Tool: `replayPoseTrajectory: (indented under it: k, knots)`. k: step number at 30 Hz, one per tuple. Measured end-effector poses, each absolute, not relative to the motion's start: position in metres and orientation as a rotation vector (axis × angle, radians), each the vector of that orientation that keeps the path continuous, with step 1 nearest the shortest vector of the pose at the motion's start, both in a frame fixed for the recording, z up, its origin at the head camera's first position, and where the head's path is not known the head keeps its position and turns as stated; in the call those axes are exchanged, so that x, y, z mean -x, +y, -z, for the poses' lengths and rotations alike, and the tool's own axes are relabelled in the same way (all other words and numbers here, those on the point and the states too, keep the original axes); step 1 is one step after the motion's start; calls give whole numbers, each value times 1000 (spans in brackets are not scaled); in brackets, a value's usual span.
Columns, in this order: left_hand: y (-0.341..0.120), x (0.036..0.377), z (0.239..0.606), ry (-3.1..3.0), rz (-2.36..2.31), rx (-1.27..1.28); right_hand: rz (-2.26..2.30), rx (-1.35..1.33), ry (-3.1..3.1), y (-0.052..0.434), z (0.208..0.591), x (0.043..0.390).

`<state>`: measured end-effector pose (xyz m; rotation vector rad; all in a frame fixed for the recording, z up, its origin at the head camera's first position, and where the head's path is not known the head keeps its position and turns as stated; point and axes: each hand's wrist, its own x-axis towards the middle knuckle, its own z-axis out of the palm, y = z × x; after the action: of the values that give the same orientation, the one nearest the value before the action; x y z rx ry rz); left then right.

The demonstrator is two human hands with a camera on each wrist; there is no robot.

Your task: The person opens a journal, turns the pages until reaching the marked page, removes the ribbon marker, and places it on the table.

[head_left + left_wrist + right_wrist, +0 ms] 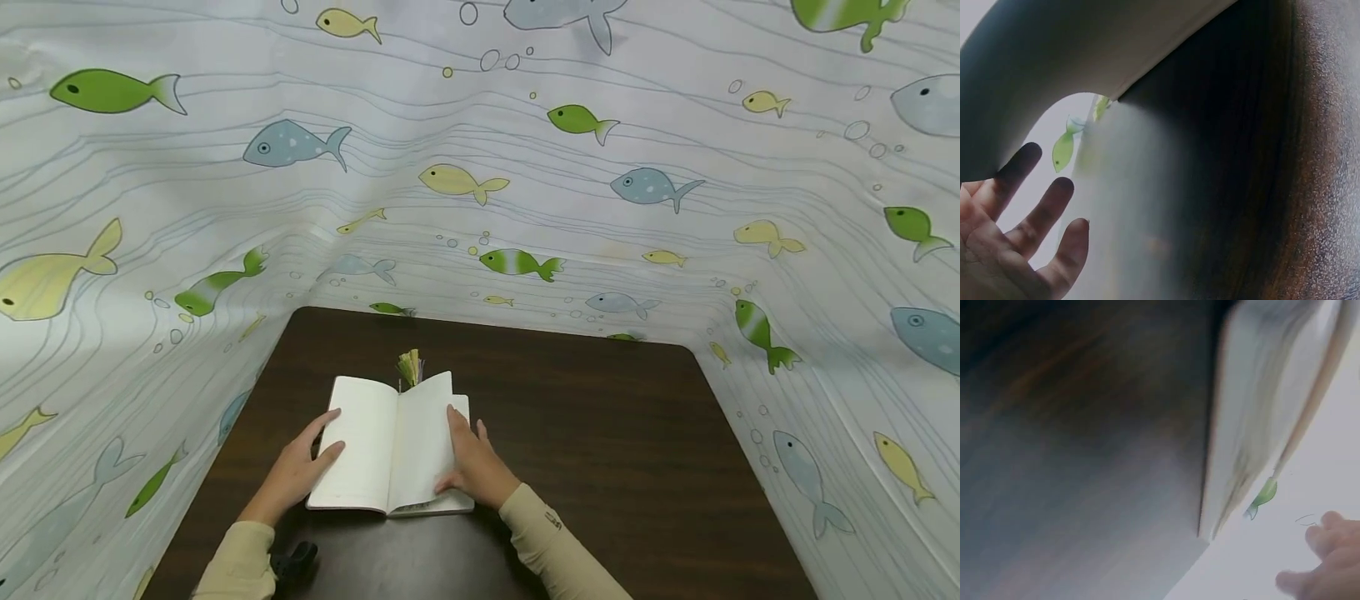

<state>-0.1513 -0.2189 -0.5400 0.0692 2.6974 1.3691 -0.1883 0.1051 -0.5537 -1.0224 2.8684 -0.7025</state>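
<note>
Notebook lies spread on table. Left hand grips left edge; right hand holds lifted page by outer edge — light pinch best, avoids creasing.

Smooth, matt paper is shown in the book. The table is faced in dark wood grain, with a soft gloss seen at its near side. The sheet is smooth but rippled; whether cloth or plastic cannot be told. The sleeves are made of matt cloth.
</note>
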Motion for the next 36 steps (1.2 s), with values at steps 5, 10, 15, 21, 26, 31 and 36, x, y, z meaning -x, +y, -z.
replayPoseTrajectory:
  k: [5, 10, 15, 21, 26, 31, 36]
  knots:
    - [-218, 149, 536, 2682, -1362, -56, 1084, 1066, 2674, 97, 544, 180]
    - [-217, 145, 538, 2674, -1363, -57, 1402, 1080, 2403, 87, 539, 166]
    - [-216, 143, 540, 2669, -1499, -116, 1326, 1203, 2340, 74, 537, 158]
    - [-214, 145, 536, 2597, -1663, -194, 871, 1324, 2402, 61, 540, 152]
    - [-214, 146, 532, 2649, -1450, -68, 642, 1378, 2413, 54, 544, 148]
    - [-216, 148, 538, 2691, -1352, -50, 574, 1350, 2534, 58, 548, 152]
    - [-220, 148, 538, 2664, -1404, -98, 327, 1203, 2736, 79, 556, 160]
